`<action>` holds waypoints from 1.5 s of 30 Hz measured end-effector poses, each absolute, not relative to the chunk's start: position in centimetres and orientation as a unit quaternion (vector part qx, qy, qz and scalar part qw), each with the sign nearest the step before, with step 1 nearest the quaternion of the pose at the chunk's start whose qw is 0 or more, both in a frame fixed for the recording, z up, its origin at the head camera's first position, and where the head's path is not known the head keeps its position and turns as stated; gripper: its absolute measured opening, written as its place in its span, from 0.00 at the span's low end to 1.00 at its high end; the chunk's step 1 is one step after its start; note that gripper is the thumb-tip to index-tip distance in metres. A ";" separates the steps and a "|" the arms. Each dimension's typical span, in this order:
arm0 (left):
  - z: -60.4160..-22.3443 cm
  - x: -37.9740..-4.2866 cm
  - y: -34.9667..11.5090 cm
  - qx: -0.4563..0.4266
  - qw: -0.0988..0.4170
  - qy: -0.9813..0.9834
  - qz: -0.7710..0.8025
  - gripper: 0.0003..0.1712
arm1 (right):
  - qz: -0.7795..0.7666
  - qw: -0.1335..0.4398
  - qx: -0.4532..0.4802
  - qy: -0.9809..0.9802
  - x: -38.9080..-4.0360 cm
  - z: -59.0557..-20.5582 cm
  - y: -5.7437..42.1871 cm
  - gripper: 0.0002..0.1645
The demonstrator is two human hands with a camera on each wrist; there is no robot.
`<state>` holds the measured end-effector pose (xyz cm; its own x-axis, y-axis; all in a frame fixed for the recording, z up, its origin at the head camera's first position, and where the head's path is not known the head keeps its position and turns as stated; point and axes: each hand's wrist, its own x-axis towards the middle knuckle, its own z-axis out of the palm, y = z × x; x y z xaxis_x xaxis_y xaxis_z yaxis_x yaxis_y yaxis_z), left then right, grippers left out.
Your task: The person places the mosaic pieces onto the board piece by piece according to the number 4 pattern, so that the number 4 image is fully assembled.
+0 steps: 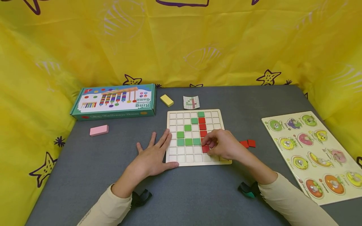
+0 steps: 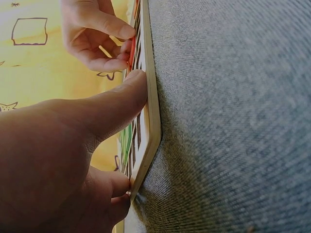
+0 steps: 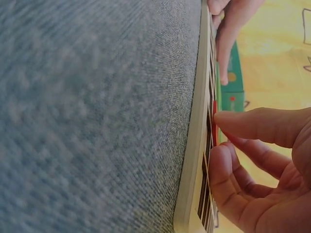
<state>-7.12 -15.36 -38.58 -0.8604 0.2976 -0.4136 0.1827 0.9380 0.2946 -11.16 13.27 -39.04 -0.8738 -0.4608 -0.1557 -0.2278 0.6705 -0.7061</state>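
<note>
A pale wooden grid board lies on the dark table, holding several green tiles and a column of red tiles. My left hand rests at the board's left side with fingers spread, its thumb on the near left corner. Over the lower part of the red column, my right hand has curled fingers and thumb at a red tile, pinching it at the board's surface. The right wrist view shows the thumb against that red tile. My fingers partly hide the tiles around it.
Loose red tiles lie right of the board, partly behind my right wrist. A small pattern card and a yellow block sit beyond it. Leftward are a game box and a pink block. A fruit puzzle board lies at right.
</note>
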 end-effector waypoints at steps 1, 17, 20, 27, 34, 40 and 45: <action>-38.6 -7.1 -15.3 0.126 0.232 0.957 0.123 0.64 | -0.359 0.162 -0.191 0.899 -11.2 -39.0 13.3 0.14; -38.7 -7.2 -15.4 0.126 0.231 0.957 0.121 0.64 | -0.367 0.131 -0.200 0.899 -11.3 -38.2 15.5 0.13; -38.7 -7.1 -15.4 0.126 0.229 0.957 0.121 0.64 | -0.370 0.126 -0.197 0.899 -11.2 -37.9 16.0 0.13; -38.7 -7.1 -15.4 0.127 0.229 0.957 0.122 0.64 | -0.380 0.121 -0.189 0.897 -11.1 -37.6 17.6 0.13; -38.7 -7.2 -15.4 0.125 0.230 0.957 0.122 0.63 | -0.375 0.121 -0.184 0.900 -11.2 -37.4 19.1 0.14; -38.7 -7.1 -15.4 0.124 0.229 0.957 0.124 0.63 | -0.363 0.111 -0.189 0.906 -11.4 -36.9 20.3 0.16; -38.6 -7.1 -15.4 0.126 0.228 0.957 0.126 0.63 | -0.359 0.112 -0.196 0.906 -11.4 -36.4 21.4 0.16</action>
